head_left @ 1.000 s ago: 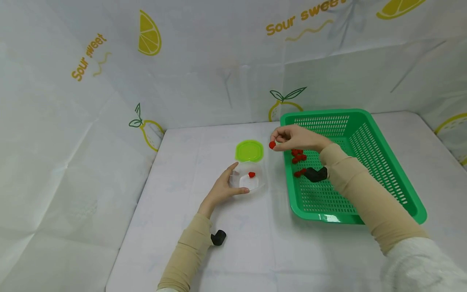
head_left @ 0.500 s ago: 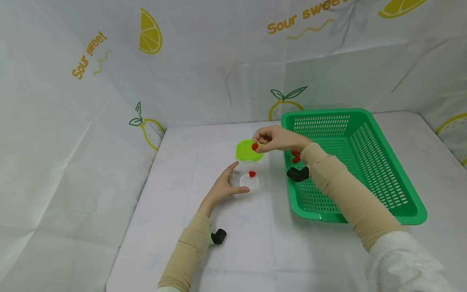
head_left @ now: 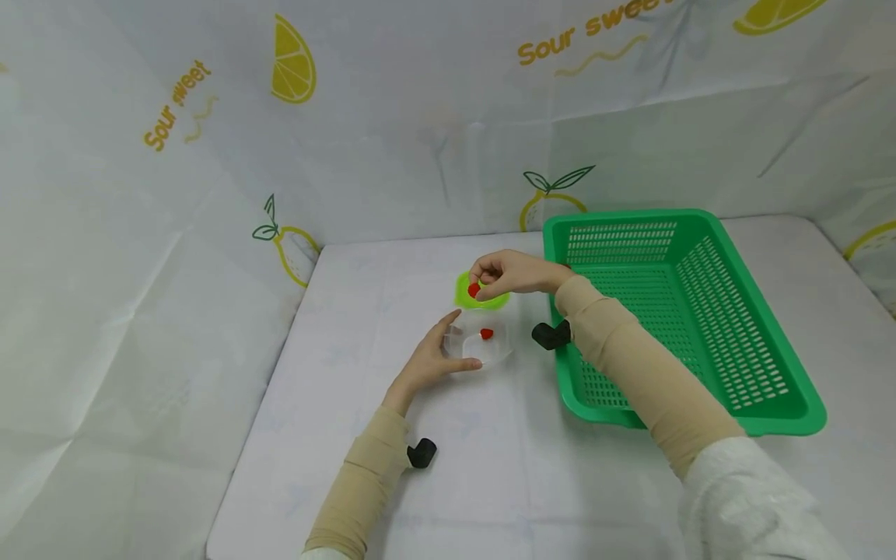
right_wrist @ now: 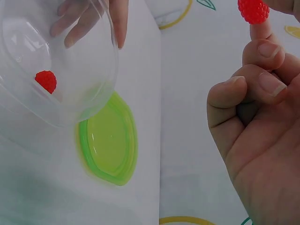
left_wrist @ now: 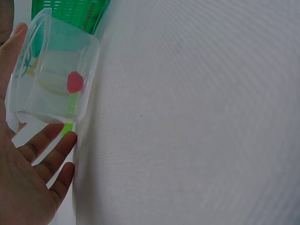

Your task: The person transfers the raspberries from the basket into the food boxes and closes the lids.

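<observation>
In the head view, my right hand [head_left: 516, 274] pinches a red raspberry [head_left: 474, 290] between thumb and index finger, above the light-green lid [head_left: 495, 302]. The right wrist view shows this raspberry [right_wrist: 254, 10] at the top edge, the other fingers curled towards the palm. My left hand [head_left: 428, 364] holds a clear plastic container [head_left: 479, 354] from its left side, thumb and fingers spread around it. A single raspberry [left_wrist: 75, 82] lies on the container's bottom. The lid [right_wrist: 110, 143] lies on the table just behind the container.
A large green perforated basket [head_left: 738, 327] stands on the right of the white-covered table [head_left: 476, 467]. My right forearm crosses over it and hides most of its left side. Printed white cloth [head_left: 406, 171] hangs behind the table.
My right hand has moved left with the raspberry, from the basket's left edge to above the lid. The left hand and the container have stayed in place.
</observation>
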The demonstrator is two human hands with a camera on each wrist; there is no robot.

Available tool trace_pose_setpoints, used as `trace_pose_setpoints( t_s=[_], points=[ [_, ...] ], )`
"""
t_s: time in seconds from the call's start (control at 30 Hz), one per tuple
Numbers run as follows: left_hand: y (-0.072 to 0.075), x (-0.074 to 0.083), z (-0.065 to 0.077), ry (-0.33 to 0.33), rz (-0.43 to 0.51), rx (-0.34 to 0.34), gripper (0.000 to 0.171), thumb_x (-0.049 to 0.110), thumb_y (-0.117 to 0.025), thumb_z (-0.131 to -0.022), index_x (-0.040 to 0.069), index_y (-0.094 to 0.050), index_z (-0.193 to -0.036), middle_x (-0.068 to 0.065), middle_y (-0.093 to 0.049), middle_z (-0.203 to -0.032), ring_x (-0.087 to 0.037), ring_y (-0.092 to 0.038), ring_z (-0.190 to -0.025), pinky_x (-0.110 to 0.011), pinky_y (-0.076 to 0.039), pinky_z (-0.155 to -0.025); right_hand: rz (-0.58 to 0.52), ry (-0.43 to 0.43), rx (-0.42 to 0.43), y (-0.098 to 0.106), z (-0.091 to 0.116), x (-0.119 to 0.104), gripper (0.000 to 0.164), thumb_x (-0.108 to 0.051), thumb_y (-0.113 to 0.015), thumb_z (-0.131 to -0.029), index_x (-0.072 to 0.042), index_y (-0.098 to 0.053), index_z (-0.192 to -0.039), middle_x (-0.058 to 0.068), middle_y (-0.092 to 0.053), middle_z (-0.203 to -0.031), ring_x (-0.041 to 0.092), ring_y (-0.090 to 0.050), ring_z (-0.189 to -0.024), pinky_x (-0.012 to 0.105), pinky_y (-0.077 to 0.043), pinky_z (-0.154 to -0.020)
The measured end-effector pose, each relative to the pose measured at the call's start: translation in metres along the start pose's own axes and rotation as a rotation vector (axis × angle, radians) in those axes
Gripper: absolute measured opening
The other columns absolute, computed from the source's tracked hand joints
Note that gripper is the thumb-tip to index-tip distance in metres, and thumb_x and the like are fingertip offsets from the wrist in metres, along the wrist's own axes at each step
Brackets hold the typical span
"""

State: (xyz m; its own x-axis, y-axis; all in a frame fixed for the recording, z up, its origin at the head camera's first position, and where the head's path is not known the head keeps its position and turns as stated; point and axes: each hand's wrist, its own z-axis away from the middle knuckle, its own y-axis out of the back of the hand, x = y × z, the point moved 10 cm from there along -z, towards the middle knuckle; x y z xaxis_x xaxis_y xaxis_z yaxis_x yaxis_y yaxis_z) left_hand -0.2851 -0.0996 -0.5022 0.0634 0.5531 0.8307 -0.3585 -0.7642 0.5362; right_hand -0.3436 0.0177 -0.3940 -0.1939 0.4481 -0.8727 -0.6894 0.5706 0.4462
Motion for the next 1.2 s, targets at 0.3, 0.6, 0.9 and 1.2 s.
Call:
trace_pose_setpoints(
  t_s=[0.3, 0.6, 0.9, 1.2],
  points=[
    [0.0, -0.001, -0.001, 0.007, -0.009, -0.001, 0.1, 0.054, -0.079, -0.064, 0.039, -0.022, -0.145, 0.0, -0.042, -0.141, -0.022, -0.037, -0.132, -0.051, -0.032, -0.108, 0.005, -0.072, -0.039, -0.003, -0.012, 0.019, 0.021, -0.019, -0.067, -0.082, -0.006, -0.059, -0.096, -0.002, -0.039, -0.065, 0.013, -0.037, -0.062, 0.025, -0.035, -0.063],
    [0.0, -0.001, -0.001, 0.01, -0.004, -0.004, 0.098, 0.055, -0.079, -0.064, 0.045, -0.021, -0.143, 0.0, -0.04, -0.143, -0.023, -0.036, -0.133, -0.051, -0.031, -0.109, 0.06, -0.129, -0.085, -0.011, -0.019, 0.035, 0.023, -0.021, -0.069, -0.08, -0.007, -0.06, -0.095, -0.004, -0.044, -0.067, 0.011, -0.041, -0.065, 0.027, -0.039, -0.064],
    [0.0, -0.002, -0.001, 0.017, -0.006, -0.001, 0.1, 0.055, -0.079, -0.064, 0.04, -0.023, -0.145, 0.001, -0.041, -0.143, -0.023, -0.037, -0.132, -0.052, -0.034, -0.107, 0.111, -0.147, -0.186, -0.028, -0.023, 0.047, 0.019, -0.018, -0.068, -0.08, -0.008, -0.061, -0.094, -0.005, -0.045, -0.065, 0.011, -0.04, -0.064, 0.024, -0.036, -0.061],
    [0.001, -0.003, -0.001, 0.012, -0.007, 0.003, 0.1, 0.056, -0.079, -0.063, 0.041, -0.022, -0.145, 0.001, -0.043, -0.141, -0.022, -0.038, -0.13, -0.051, -0.035, -0.105, 0.155, -0.131, -0.234, -0.04, -0.028, 0.054, 0.016, -0.014, -0.067, -0.078, -0.01, -0.062, -0.092, -0.004, -0.03, -0.061, 0.01, -0.025, -0.052, 0.022, -0.024, -0.052]
  ],
)
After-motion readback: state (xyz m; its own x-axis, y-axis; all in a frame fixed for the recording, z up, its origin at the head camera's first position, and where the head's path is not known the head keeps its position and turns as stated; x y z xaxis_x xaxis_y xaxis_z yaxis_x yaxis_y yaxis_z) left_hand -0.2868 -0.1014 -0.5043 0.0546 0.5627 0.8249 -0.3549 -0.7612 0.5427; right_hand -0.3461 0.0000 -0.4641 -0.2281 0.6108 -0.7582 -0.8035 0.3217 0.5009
